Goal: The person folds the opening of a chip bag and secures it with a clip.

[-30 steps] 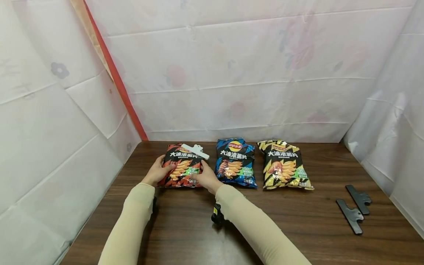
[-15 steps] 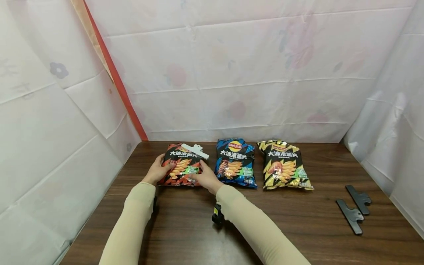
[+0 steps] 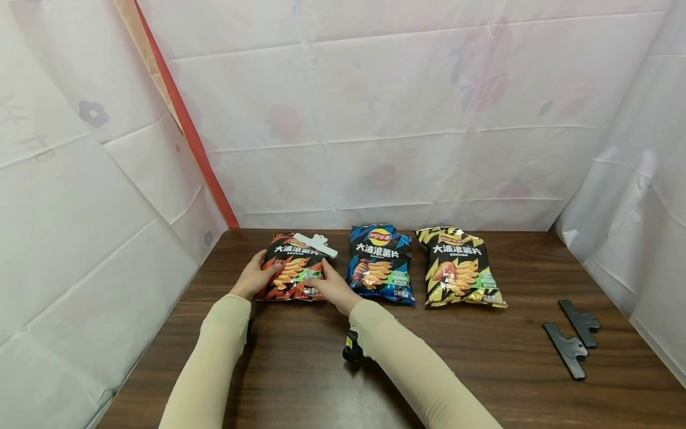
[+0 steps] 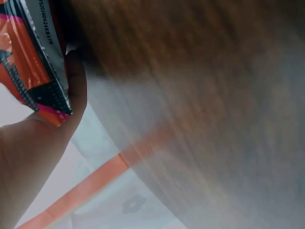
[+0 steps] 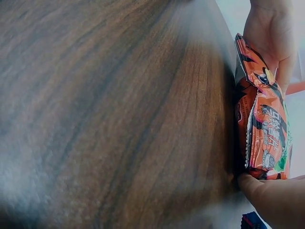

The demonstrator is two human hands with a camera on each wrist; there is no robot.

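Red chip bag is being gripped left of blue bag, fingers of left hand and right hand clamped on opposite sides. Contents are being hidden by glossy, crinkled film. Slanted white clip is being carried across red bag's top.

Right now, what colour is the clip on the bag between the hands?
White; the clip shows best in the head view.
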